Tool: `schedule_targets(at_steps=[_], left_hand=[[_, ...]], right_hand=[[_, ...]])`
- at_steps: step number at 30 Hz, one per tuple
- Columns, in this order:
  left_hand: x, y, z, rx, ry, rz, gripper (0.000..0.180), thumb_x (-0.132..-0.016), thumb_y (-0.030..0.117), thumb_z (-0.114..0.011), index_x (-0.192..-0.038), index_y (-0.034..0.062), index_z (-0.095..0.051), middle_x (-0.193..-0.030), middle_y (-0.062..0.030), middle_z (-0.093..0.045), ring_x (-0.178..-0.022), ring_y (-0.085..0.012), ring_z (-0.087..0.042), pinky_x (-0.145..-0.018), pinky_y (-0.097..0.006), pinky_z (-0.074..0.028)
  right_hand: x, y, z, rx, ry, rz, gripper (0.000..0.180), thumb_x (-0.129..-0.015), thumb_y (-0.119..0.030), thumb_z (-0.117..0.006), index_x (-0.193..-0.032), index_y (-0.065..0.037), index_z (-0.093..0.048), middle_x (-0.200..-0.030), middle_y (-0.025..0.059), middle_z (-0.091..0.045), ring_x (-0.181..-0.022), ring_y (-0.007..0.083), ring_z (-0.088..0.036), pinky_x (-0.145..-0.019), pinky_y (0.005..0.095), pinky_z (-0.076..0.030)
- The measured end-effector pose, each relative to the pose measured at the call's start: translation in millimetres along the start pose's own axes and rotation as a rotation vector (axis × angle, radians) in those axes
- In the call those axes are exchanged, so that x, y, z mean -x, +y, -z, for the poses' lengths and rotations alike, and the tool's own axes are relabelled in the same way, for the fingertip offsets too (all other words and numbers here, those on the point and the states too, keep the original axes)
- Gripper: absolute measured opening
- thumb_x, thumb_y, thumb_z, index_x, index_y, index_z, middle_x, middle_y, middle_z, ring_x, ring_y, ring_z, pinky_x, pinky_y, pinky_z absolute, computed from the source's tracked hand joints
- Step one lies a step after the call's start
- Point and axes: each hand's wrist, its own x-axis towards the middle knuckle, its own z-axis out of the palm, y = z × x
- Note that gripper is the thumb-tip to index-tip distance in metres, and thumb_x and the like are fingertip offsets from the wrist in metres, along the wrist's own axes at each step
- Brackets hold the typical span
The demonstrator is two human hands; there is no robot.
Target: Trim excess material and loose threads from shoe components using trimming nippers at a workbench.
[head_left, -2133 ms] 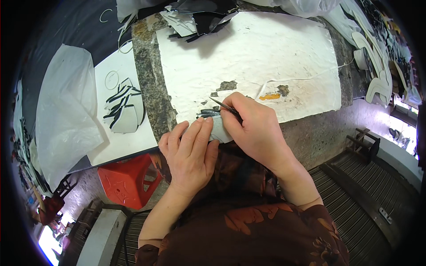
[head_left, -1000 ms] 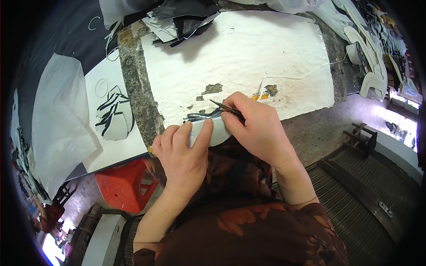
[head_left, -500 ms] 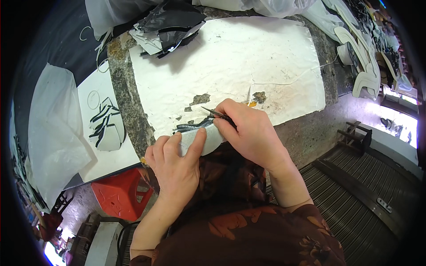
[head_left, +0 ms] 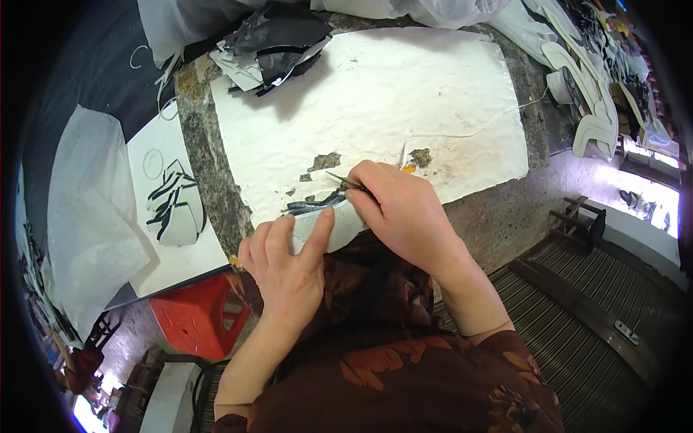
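Near the front edge of the work surface lies a pale, curved sheet piece (head_left: 346, 227) with a dark strip (head_left: 307, 206) along its far edge. My left hand (head_left: 289, 263) rests palm down on it, fingers apart, with its thumb pressing the piece's middle. My right hand (head_left: 401, 209) is closed round a slim, dark, pointed metal tool (head_left: 338, 177). The tool's tip points to the far left, just beyond the dark strip, and its other end is hidden in my fingers, so its exact kind cannot be told. The right fingertips touch the piece's right end.
A worn white sheet (head_left: 375, 86) covers the stone-like slab. Black and white cut pieces (head_left: 278, 50) lie stacked at the far left. More dark-edged pieces (head_left: 180, 220) lie on a white board at left. A thread spool (head_left: 561, 88) stands at right. A red stool (head_left: 195, 317) is below left.
Almost nothing differs. Both hands keep their places on the piece, and the pointed tool has barely shifted.
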Motion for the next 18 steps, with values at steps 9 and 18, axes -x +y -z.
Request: schedule_targets(at_steps=[9, 18], left_hand=[[7.1, -9.4, -13.4, 0.152, 0.149, -0.014, 0.050, -0.092, 0.015, -0.075, -0.140, 0.0210, -0.063, -0.144, -0.0105, -0.058, -0.129, -0.0315, -0.054, -0.107, -0.048, -0.034], [2.7, -13.4, -9.0, 0.279, 0.200, -0.039, 0.062, -0.090, 0.008, -0.075, -0.147, 0.0086, -0.050, -0.130, -0.0127, -0.061, -0.124, -0.0348, -0.056, -0.116, -0.057, -0.033]], right_hand=[[7.1, 4.7, 15.7, -0.555, -0.074, -0.280, 0.016, -0.096, -0.013, -0.072, -0.102, -0.001, -0.064, -0.085, 0.0028, -0.065, -0.079, 0.0066, -0.060, -0.071, 0.0271, -0.050], [7.1, -4.3, 17.6, -0.431, -0.113, -0.156, 0.015, -0.089, -0.009, -0.076, -0.098, -0.004, -0.066, -0.086, -0.0024, -0.063, -0.078, 0.0064, -0.057, -0.071, 0.0237, -0.047]])
